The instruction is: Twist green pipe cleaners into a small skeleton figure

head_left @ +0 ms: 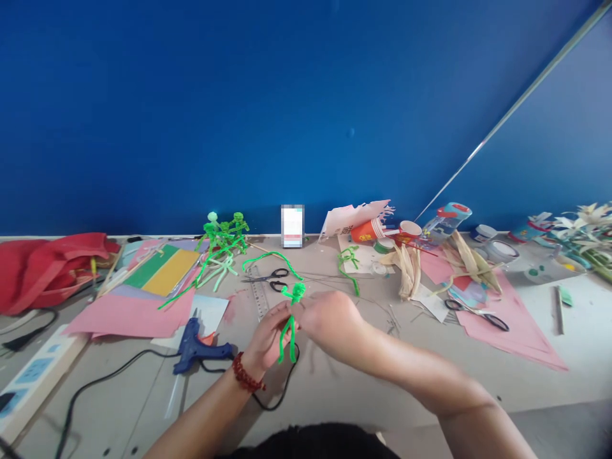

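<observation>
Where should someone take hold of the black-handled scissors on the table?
Grip the black finger loops of the scissors from the right and above: the scissors lie flat, with the loops toward that side and the blades pointing left, so this keeps clear of the points.

We're live in a craft workshop, and just look at this long worktop! Pink paper, a glue gun, scissors, green pipe-cleaner figures and dried corn husks, all spread out against a bright blue wall!
</observation>
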Tool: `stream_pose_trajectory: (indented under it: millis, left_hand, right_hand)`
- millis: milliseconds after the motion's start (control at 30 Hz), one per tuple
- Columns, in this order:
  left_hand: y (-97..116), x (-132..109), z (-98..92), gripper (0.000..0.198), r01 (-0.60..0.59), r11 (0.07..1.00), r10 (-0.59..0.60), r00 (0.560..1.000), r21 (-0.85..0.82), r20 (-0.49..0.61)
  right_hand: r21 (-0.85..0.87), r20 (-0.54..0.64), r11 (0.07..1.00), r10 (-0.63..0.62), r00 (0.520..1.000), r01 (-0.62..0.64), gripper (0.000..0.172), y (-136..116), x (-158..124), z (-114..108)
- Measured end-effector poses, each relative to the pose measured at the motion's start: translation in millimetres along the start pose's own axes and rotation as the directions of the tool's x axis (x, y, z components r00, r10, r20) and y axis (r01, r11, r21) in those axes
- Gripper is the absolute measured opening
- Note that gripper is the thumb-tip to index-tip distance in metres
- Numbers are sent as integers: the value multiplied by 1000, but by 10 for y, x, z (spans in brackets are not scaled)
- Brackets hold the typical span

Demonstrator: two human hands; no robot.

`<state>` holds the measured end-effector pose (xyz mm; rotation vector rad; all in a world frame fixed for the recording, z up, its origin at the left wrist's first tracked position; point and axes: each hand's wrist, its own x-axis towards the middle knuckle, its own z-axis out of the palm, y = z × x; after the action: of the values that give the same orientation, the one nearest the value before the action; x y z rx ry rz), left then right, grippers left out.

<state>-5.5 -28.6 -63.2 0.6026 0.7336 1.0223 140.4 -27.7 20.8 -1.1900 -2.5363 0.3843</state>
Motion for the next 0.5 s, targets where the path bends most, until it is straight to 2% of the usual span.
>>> stream_pose_trajectory:
  millis: [33, 100, 200, 300, 367, 500]
  left_hand:
    - [21, -20, 7, 17, 3, 1000, -3, 1000, -28, -7]
    - [49, -54, 31, 18, 9, 995, -9, 1000, -104, 4]
    - [50, -83, 73, 17, -2, 987, 6, 1000, -160, 26]
    - [17, -88, 93, 20, 7, 984, 7, 997, -176, 77]
    - [-12, -85, 85, 25, 10, 982, 15, 991, -189, 130]
    - [-40, -71, 28, 30, 26, 987, -2, 989, -160, 151]
  right_hand:
    - [-77, -4, 997, 13, 1000, -13, 13, 34, -64, -42]
    - [-70, -42, 996, 45, 998, -48, 14, 102, -183, -76]
    - [153, -146, 976, 174, 974, -152, 17, 172, -311, 10]
    - [396, -181, 897, 283, 942, -194, 16, 214, -349, 188]
    - [563, -137, 799, 341, 930, -210, 17, 243, -337, 319]
    - [852, -14, 488, 380, 925, -187, 24, 295, -292, 530]
